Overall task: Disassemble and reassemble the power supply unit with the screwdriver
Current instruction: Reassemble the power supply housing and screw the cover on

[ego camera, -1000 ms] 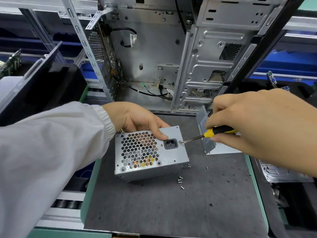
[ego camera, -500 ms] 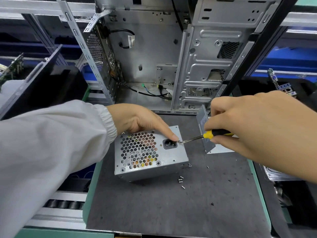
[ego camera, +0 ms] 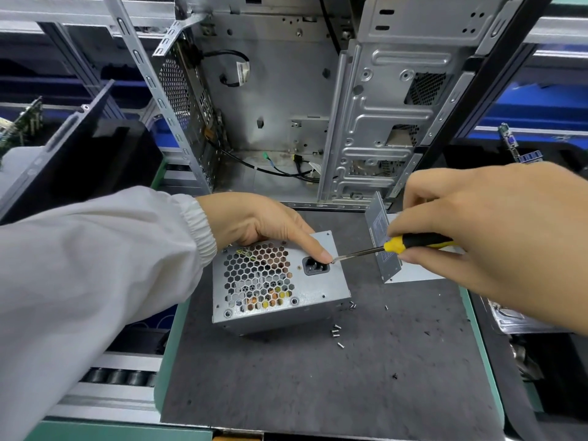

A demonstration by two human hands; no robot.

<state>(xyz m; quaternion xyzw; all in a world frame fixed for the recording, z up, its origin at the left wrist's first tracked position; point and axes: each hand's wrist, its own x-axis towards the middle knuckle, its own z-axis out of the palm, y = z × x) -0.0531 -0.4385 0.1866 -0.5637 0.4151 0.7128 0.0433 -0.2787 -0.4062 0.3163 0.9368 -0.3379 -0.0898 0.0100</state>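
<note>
The power supply unit point(ego camera: 280, 281) sits on the dark mat of the tabletop point(ego camera: 318, 393), just in front of an open computer case point(ego camera: 286, 106) that stands upright at the back. Its perforated fan face and black power socket point(ego camera: 315, 267) point up toward the camera. The left hand point(ego camera: 257, 222), emerging from a white sleeve point(ego camera: 95, 281), rests on the rear top edge of the unit; its grip is narrow, with the fingers curled over the housing and the index finger extended down to a small screw point(ego camera: 333, 261) just beside the socket. The right hand point(ego camera: 496, 230) holds the screwdriver point(ego camera: 391, 248) by its yellow and black handle, the grip closed around it between thumb and fingers (the rear of the handle is hidden inside the hand). The metal shaft runs down and left, and its tip meets the screw at the left index fingertip. A grey metal cover point(ego camera: 386, 253) with a label stands tilted on the mat behind the shaft, near the right hand. Several loose screws point(ego camera: 336, 332) lie scattered on the mat just beside the front right corner of the unit.
</note>
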